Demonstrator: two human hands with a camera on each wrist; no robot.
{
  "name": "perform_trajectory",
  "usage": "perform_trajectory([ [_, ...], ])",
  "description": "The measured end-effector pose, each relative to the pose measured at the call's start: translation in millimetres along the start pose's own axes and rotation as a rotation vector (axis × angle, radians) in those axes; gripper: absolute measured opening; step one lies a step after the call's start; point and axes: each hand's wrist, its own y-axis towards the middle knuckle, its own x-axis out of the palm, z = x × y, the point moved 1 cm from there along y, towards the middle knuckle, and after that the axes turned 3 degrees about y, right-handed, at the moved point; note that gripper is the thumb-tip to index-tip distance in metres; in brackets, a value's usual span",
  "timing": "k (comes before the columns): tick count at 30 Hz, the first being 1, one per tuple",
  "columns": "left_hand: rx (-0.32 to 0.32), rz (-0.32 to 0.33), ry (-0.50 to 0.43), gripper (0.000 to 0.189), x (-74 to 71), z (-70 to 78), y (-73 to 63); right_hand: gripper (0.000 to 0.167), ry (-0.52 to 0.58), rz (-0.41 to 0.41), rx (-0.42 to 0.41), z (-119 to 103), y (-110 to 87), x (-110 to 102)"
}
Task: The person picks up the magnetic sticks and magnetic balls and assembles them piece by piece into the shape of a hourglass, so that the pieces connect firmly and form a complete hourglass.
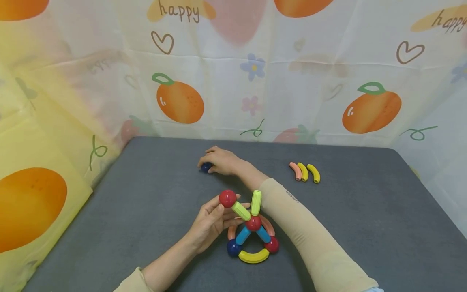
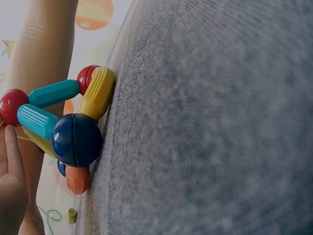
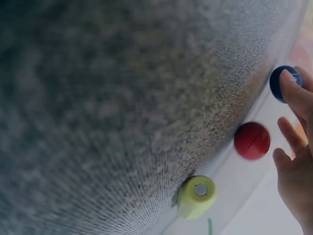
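Observation:
My left hand (image 1: pixel 211 225) holds a red ball (image 1: pixel 228 198) at the upper left of a magnetic-stick structure between thumb and fingers. Two yellow-green sticks (image 1: pixel 256 202) rise from a lower red ball (image 1: pixel 253 223). Beneath, light-blue sticks (image 1: pixel 263 234) slope down to a dark blue ball (image 1: pixel 234 247) and another red ball (image 1: pixel 271 244), joined by a curved yellow stick (image 1: pixel 253 256). Coral curved sticks stand behind, partly hidden. Farther off, my right hand (image 1: pixel 224 161) grips a loose dark blue ball (image 3: pixel 279 87) at the table, its fingers over the top.
On the right of the grey table (image 1: pixel 365 223) lie one coral curved stick (image 1: pixel 295 171) and two yellow curved sticks (image 1: pixel 313 173). A patterned cloth (image 1: pixel 226 81) hangs behind the far edge. My right forearm (image 1: pixel 303 227) passes close beside the structure.

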Motion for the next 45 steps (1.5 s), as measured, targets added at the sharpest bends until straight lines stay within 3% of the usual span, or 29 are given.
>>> perform_trajectory([
  [3,0.000,-0.003,0.005,0.035,-0.5,0.1,0.5,0.034,0.087,0.042,-0.022,-1,-2.8,-3],
  [10,-0.030,0.016,0.017,0.034,-0.1,0.8,0.8,0.036,0.540,0.171,-0.071,-6,-19.3,-28],
  [13,-0.050,0.031,0.023,0.033,-0.1,1.0,0.4,0.035,0.682,0.211,-0.078,-8,-30.6,-42],
  [17,-0.054,0.031,0.029,0.033,-0.2,1.2,0.0,0.035,0.801,0.249,-0.095,-12,-50.6,-61],
  [23,-0.054,0.024,0.025,0.034,0.2,1.5,-0.5,0.036,0.873,0.289,-0.130,-15,-87.4,-81],
  [27,-0.033,0.006,0.011,0.035,0.8,1.7,-0.6,0.039,0.926,0.267,-0.134,-12,-110.8,-84],
  [40,-0.047,0.006,0.018,0.035,2.0,3.1,-1.5,0.039,1.011,0.194,-0.077,1,-172.0,-70],
  [45,-0.048,0.015,0.012,0.035,3.0,3.2,-2.1,0.039,0.991,0.167,-0.077,3,-190.5,-63],
])
